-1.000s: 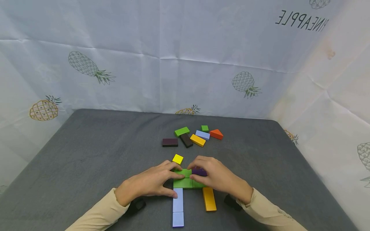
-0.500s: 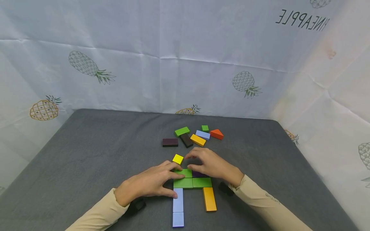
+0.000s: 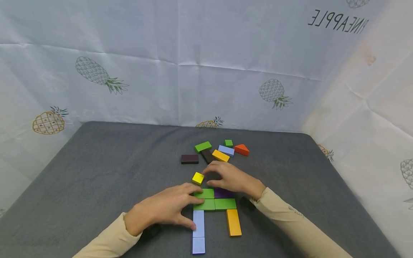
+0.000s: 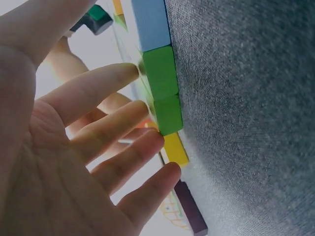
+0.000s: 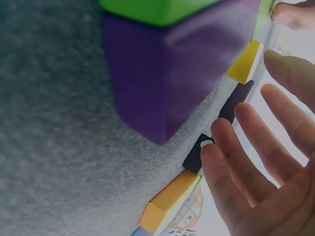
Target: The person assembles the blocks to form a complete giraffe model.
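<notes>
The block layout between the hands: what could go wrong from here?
The left hand reaches over the left-side green blocks, its thumb at the longer light blue block; a slight shift of that hand might push their edges out of line.

The right hand, holding nothing, is between the purple block and the small yellow block; a careless dip could nudge either one.

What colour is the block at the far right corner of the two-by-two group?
Purple. That block shows best in the right wrist view, large in the foreground.
</notes>
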The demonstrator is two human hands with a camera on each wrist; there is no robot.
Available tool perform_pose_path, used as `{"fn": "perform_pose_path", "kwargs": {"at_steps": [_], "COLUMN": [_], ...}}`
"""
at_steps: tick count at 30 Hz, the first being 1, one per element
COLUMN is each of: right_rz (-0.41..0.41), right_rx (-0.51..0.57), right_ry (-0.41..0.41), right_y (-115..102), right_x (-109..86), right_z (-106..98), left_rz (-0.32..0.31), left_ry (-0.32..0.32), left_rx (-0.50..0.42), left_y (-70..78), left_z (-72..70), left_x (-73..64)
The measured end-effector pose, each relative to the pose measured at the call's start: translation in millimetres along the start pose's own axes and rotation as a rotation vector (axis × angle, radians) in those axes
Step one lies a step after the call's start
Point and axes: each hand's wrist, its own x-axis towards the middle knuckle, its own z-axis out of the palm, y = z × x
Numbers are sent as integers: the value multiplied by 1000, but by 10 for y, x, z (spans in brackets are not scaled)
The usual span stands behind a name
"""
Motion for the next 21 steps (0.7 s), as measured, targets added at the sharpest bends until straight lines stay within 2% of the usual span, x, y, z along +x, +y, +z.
{"fn": "perform_pose_path", "kwargs": {"at_steps": [8,15,21], "right_rz": [-85,-78,-93], "right_rx": [-32,-53,-76], "right_ry": [-63,-122,-120], "right_y": [-48,-103,-92], "right_x": [133,224,272], "right_z": [-6,19,42], "left_rz": [27,54,36], "left_ry": [35,66,54], "left_rx": [55,71,57], "left_y": [22,22,30], "left_z": [22,25,31], "left_x": [1,6,-1]}}
